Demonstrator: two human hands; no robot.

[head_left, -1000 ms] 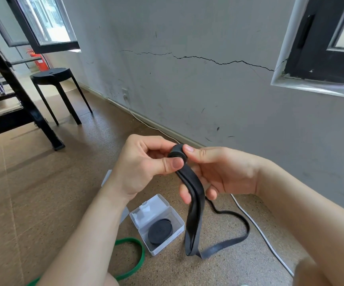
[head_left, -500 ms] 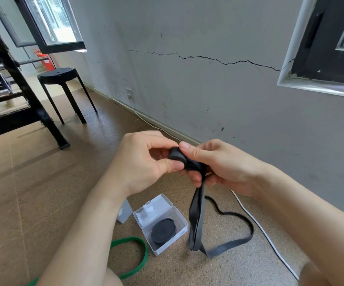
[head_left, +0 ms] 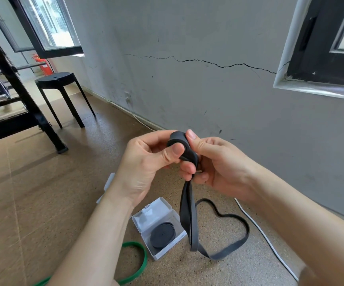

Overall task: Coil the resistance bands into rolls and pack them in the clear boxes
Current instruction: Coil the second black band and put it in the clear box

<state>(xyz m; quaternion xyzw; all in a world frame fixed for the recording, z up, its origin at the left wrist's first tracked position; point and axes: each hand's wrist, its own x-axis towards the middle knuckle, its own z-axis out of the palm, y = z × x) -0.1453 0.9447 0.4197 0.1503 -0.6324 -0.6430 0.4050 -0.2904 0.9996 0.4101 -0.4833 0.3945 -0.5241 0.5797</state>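
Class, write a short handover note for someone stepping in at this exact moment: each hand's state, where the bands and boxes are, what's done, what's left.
Left hand: pinches the started coil of the black band.
Right hand: grips the same band just below the coil; its tail hangs to the floor.
Open clear box on the floor holds one finished black roll. Green band lies uncoiled beside it. A second box shows behind the left forearm.
Done: one roll packed.
Left: finish this coil, box it, then coil and box the green band.
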